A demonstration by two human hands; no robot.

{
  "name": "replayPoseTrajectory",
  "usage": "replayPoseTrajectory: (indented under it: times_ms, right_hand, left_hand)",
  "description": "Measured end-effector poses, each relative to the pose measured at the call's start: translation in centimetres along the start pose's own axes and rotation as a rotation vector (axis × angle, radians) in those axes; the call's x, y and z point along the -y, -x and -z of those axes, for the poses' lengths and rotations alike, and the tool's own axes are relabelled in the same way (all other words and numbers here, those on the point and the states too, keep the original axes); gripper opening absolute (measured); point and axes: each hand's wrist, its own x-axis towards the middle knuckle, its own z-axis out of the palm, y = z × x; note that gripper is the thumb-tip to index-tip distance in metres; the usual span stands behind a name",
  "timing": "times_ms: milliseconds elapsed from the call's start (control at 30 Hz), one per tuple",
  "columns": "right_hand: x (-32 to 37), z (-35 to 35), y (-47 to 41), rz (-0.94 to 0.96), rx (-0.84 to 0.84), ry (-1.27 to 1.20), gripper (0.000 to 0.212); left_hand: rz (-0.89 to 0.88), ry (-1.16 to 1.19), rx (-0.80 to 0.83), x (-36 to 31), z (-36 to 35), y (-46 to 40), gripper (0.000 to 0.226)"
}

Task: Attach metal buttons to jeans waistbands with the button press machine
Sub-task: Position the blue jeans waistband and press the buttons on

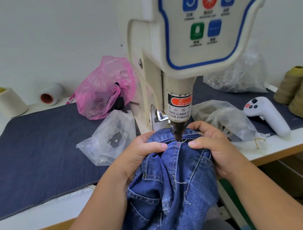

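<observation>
The left hand (142, 153) and the right hand (212, 143) both grip the jeans (173, 178) with curled fingers; the thumbs press the waistband flat under the dark punch (178, 133) of the button press machine (178, 55) — probably to keep the spot centred, fingers away; the denim is thick, blue, with pale stitching; it hangs over the counter (45, 217) edge.

The single head-worn wide-angle camera looks forward and down from close above the table (45, 219), with the button press machine (186, 44) rising just ahead at centre, both forearms entering from the bottom edge, and straight lines bowed near the borders.
</observation>
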Motion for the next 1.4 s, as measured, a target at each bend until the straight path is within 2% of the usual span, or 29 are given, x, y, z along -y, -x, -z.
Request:
replayPoseTrajectory:
  times_ms: [67, 233, 333, 500, 833, 1033, 1400]
  right_hand:
    - [0.02, 0.04, -0.04, -0.003, 0.011, 0.0, 0.034]
    - [0.0, 0.27, -0.08, -0.022, 0.03, -0.012, 0.037]
    - [-0.08, 0.3, -0.15, -0.023, 0.036, -0.018, 0.037]
    - [-0.14, 0.25, -0.18, -0.012, 0.035, -0.042, 0.035]
    - [-0.15, 0.36, -0.3, -0.039, 0.033, -0.034, 0.046]
    - [-0.12, 0.31, -0.3, -0.032, 0.019, -0.024, 0.036]
    - [-0.09, 0.4, -0.38, -0.038, 0.041, -0.034, 0.036]
  left_hand:
    - [0.002, -0.02, 0.0, -0.04, 0.03, 0.0, 0.051]
    - [0.014, -0.029, 0.003, -0.09, 0.0, 0.0, 0.046]
    - [0.016, -0.029, 0.01, -0.19, 0.03, 0.12, 0.052]
    - [0.001, -0.032, 0.042, -0.33, -0.17, 0.16, 0.04]
    - [0.001, -0.02, 0.04, -0.06, -0.01, 0.04, 0.045]
    - [-0.005, -0.017, 0.04, -0.06, -0.02, 0.11, 0.045]
    - [-0.018, -0.035, 0.048, 0.14, 0.11, -0.03, 0.042]
